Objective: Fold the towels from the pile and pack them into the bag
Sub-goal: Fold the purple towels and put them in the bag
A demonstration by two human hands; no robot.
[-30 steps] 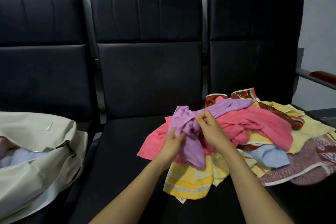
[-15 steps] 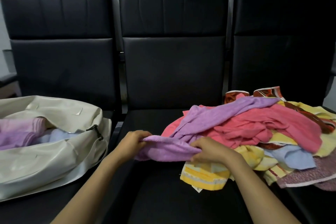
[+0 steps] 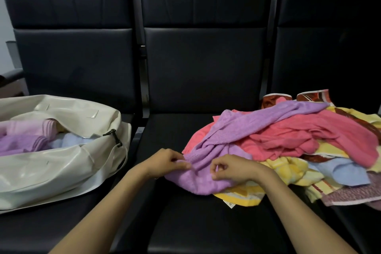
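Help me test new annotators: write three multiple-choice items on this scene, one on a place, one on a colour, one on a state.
1. Where does the cream bag lie? A) on the left seat B) on the floor C) on the middle seat
2. Which towel do the left hand and right hand pinch? A) a yellow one B) the purple towel C) a blue one
3. The cream bag is: A) zipped shut B) open, empty C) open, holding folded towels
A: it sits on that seat. B: both hands grip purple cloth. C: towels show through its open mouth.
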